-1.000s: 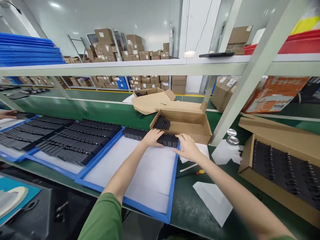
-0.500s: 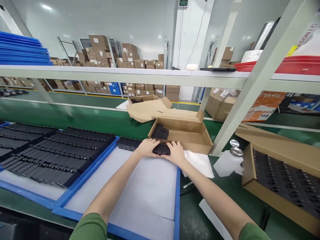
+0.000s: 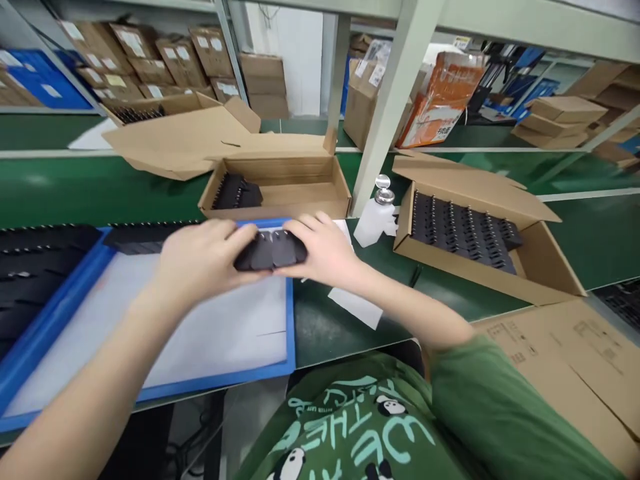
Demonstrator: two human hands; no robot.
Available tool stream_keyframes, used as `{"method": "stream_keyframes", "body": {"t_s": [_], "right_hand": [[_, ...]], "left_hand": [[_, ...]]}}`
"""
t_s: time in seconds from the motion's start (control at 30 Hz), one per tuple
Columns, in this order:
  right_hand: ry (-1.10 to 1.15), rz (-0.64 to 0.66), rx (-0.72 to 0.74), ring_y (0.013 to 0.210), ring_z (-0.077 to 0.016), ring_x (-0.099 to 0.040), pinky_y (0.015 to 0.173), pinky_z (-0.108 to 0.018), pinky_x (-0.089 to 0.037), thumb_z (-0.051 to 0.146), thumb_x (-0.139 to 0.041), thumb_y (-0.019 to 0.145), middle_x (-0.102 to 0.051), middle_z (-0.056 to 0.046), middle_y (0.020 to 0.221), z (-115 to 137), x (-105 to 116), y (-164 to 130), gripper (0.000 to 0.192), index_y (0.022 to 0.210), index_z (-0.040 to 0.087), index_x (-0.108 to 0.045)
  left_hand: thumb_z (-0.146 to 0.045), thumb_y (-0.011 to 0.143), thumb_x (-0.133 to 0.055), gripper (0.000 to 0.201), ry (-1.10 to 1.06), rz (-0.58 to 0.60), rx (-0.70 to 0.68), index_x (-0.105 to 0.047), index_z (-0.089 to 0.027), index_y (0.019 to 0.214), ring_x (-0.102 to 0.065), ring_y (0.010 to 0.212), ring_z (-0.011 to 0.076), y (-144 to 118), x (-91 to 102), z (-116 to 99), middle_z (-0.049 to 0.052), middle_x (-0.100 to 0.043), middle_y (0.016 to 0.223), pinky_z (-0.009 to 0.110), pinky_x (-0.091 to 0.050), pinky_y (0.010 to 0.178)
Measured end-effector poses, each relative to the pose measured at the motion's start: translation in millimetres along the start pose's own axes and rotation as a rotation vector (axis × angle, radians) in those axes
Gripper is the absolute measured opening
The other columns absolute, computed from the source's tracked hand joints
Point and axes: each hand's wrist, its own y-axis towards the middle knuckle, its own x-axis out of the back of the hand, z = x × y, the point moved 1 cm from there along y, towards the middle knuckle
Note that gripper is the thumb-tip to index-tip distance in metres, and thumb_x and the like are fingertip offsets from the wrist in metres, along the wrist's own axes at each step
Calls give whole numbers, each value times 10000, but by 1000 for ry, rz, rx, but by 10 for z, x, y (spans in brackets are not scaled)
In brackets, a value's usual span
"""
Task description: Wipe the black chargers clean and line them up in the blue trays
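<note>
Between my two hands is a short row of black block-shaped parts, held up above the far end of a blue-rimmed tray. My left hand grips its left end, thumb and fingers closed on it. At the right end my right hand pinches it the same way. More black parts line the tray's far left edge, just behind my left hand. Beyond my hands stands an open cardboard box with a few black parts in its left end.
To the right, another open carton holds rows of black parts. A white pump bottle stands beside the shelf post. White paper lies on the green table. Flattened cardboard is at the lower right.
The view has turned right and downward. My hands have lifted the black parts from the tray's far edge and brought them nearer to me, still held at both ends.
</note>
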Motion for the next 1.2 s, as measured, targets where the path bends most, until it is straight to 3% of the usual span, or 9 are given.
{"method": "stream_keyframes", "body": {"t_s": [0.13, 0.23, 0.4, 0.53, 0.67, 0.8, 0.9, 1.03, 1.2], "right_hand": [[282, 86, -121, 992, -303, -579, 924, -431, -442, 598, -878, 667, -680, -86, 1095, -121, 211, -1063, 641, 1127, 214, -647], [553, 156, -355, 1100, -333, -570, 983, -466, -422, 521, -924, 593, -665, -80, 1168, -360, 144, -1472, 639, 1104, 242, -660], [905, 371, -455, 897, -231, -632, 821, -354, -507, 606, -831, 637, -686, -16, 928, -746, -157, -1423, 507, 909, 200, -698], [1082, 429, -573, 867, -193, -657, 784, -306, -535, 639, -822, 654, -716, -16, 958, -1050, -270, -1230, 558, 983, 200, -722], [1111, 401, -757, 865, -205, -679, 748, -298, -561, 574, -912, 608, -735, -49, 984, -1386, -222, -1121, 589, 1024, 202, -725], [1230, 411, -883, 746, -196, -687, 631, -290, -581, 537, -934, 612, -743, -53, 885, -1523, -111, -1155, 572, 1022, 203, -716], [1369, 414, -934, 674, -189, -677, 557, -288, -576, 538, -911, 656, -735, -51, 818, -1374, -112, -1246, 534, 1002, 194, -695], [1520, 328, -977, 675, -159, -672, 560, -257, -576, 565, -797, 800, -729, -39, 826, -968, -319, -1247, 421, 965, 198, -675], [1579, 316, -987, 653, -143, -664, 574, -231, -572, 458, -856, 777, -733, -46, 813, -564, -562, -1008, 350, 908, 169, -708]], "left_hand": [[-696, 791, -648, 517, -157, 114, -45, -659, -217, 984, -634, 704, 287, -181, 62, -1024, 67, -617, 758, 316, -332, 534], [-626, 744, -740, 505, -200, 298, -74, -647, -224, 1033, -662, 754, 291, -60, -21, -1437, 65, -644, 803, 324, -398, 577], [-665, 658, -785, 540, -259, 587, -133, -615, -241, 946, -662, 723, 265, 373, -105, -1445, 14, -615, 741, 275, -364, 571], [-627, 677, -768, 465, -270, 631, -132, -601, -252, 896, -629, 667, 219, 613, -142, -1271, -13, -619, 723, 253, -300, 550], [-650, 690, -745, 493, -363, 539, -67, -644, -267, 984, -623, 714, 198, 575, -157, -1022, -24, -659, 805, 244, -324, 574], [-637, 703, -765, 527, -648, 305, 60, -652, -244, 1036, -615, 765, 177, 195, -30, -776, -7, -680, 914, 261, -440, 672], [-556, 702, -820, 511, -826, 96, 217, -630, -229, 1046, -617, 812, 185, -291, 122, -651, 13, -676, 959, 277, -487, 728], [-571, 657, -859, 604, -924, -81, 396, -614, -261, 1113, -606, 767, 193, -950, 260, -587, 6, -652, 917, 290, -498, 647], [-703, 607, -819, 614, -961, -375, 484, -679, -271, 1020, -663, 794, 261, -1382, 304, -701, 34, -695, 904, 390, -546, 670]]}}
